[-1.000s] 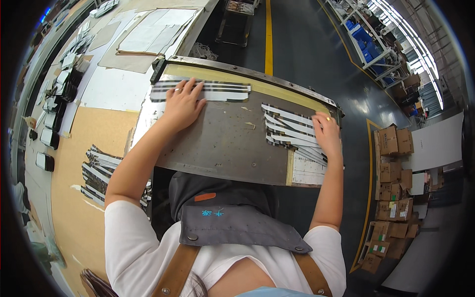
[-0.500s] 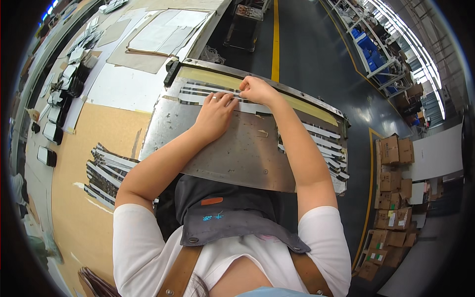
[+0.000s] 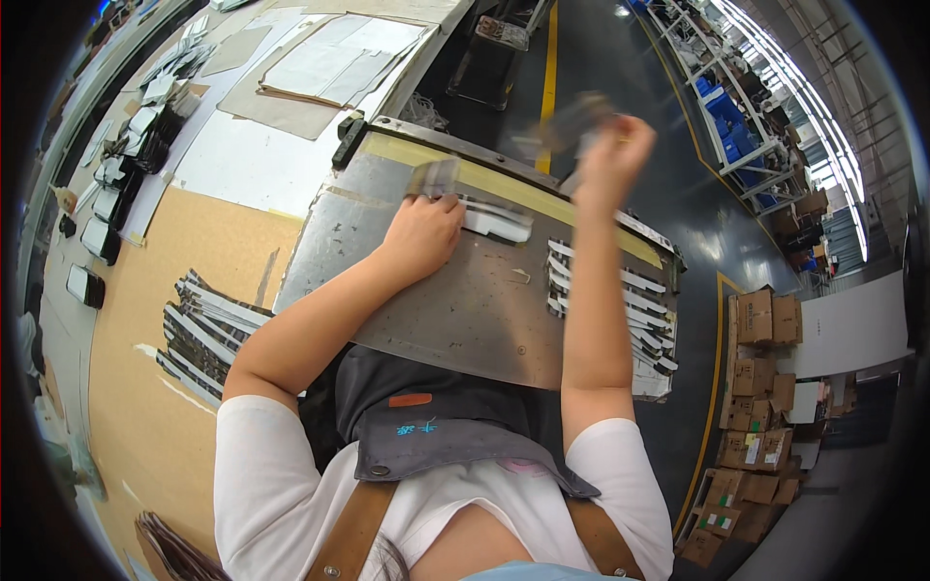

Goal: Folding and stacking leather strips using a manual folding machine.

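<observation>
My left hand [image 3: 423,238] is closed over dark-and-white strips [image 3: 497,224] near the far side of a metal plate [image 3: 441,310]. Their white ends stick out to the right of my fingers, while their left part [image 3: 433,178] lifts up as a blur. Raised beyond the plate's far edge, my right hand [image 3: 612,167] pinches a thin piece [image 3: 578,121], dark and pale and too smeared by motion to name. Beside my right forearm lies a row of similar strips [image 3: 644,310] on the plate's right part.
A metal bar [image 3: 504,160] with yellowish tape runs along the plate's far edge. On the brown board [image 3: 232,232] at left lies a bundle of strips [image 3: 208,334]. Stacked dark pieces [image 3: 145,145] and paper sheets [image 3: 339,63] lie farther off. Cardboard boxes [image 3: 765,387] stand at right.
My right hand has swung up and to the right, away from the strips, with a blurred piece in it. The strips under my left hand have shifted and partly lifted.
</observation>
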The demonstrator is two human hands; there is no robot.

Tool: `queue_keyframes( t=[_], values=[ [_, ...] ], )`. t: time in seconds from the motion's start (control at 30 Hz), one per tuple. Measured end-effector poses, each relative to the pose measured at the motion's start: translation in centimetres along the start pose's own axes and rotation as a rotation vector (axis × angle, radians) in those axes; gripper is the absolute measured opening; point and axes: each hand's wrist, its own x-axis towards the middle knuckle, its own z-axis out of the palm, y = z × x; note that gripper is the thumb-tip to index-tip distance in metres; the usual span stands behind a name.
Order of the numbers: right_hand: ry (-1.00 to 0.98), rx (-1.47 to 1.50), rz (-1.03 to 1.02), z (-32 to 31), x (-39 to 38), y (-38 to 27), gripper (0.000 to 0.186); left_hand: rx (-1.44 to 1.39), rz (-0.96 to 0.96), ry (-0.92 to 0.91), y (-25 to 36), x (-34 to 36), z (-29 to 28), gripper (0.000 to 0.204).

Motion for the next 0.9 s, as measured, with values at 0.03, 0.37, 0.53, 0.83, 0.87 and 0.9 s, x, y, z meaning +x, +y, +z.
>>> queue_keyframes(
  t=[0.03, 0.37, 0.53, 0.83, 0.87, 0.9],
  values=[
    [0.076, 0.441, 0.393, -1.0, 1.7, -2.0, 0.015, 0.004, -0.009, -0.001, -0.6, -0.2, -0.1, 0.013],
    [-1.142, -0.225, 0.252, -3.1, -1.9, 6.2, 0.016, -0.035, 0.219, 0.252, 0.3, 1.9, -0.4, 0.025],
    [-1.035, -0.442, -0.044, -2.8, -3.2, 5.7, 0.015, 0.15, 0.222, 0.106, -0.4, 3.8, 2.2, 0.033],
    [-0.65, -0.796, -0.14, -10.0, -3.5, 9.4, 0.012, 0.057, 0.051, -0.079, 0.8, 4.1, 1.3, 0.033],
    [-0.564, -0.79, -0.269, -10.3, -3.8, 8.6, 0.011, 0.104, 0.047, -0.049, 0.6, 3.9, 1.4, 0.034],
    [-0.476, -0.781, -0.395, -10.4, -4.2, 7.8, 0.012, 0.15, 0.043, -0.02, 0.4, 3.7, 1.4, 0.034]
  ],
)
